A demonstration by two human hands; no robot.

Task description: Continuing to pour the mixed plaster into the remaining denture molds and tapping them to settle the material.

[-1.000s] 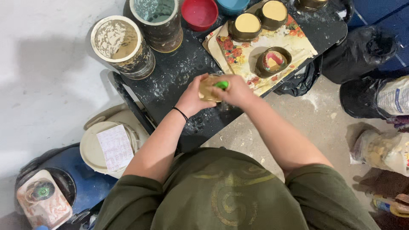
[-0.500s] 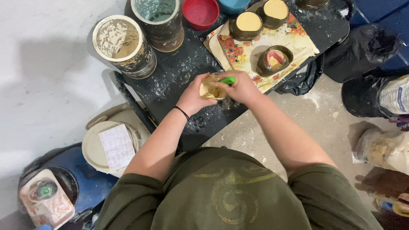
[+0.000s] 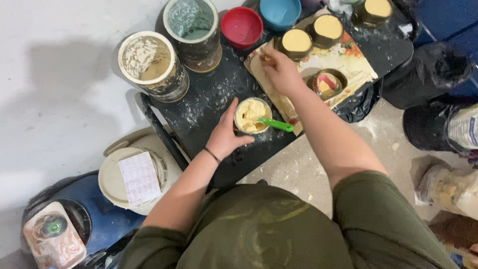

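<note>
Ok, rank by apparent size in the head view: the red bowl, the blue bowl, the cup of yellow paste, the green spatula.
1-2. Red bowl and blue bowl: look alike, and the frame crops the blue one.
3. Cup of yellow paste, steadied by the left hand.
4. Green spatula.

Single view only, worn on the head, aimed almost straight down past an olive-green shirt (image 3: 279, 229) onto a black, plaster-spattered work table (image 3: 209, 99). Close enough to fill the lower frame with shoulders and forearms; far enough to take in pale grey concrete floor (image 3: 50, 89) at left and dark bags (image 3: 438, 69) at right. No second view for overlap.
</note>
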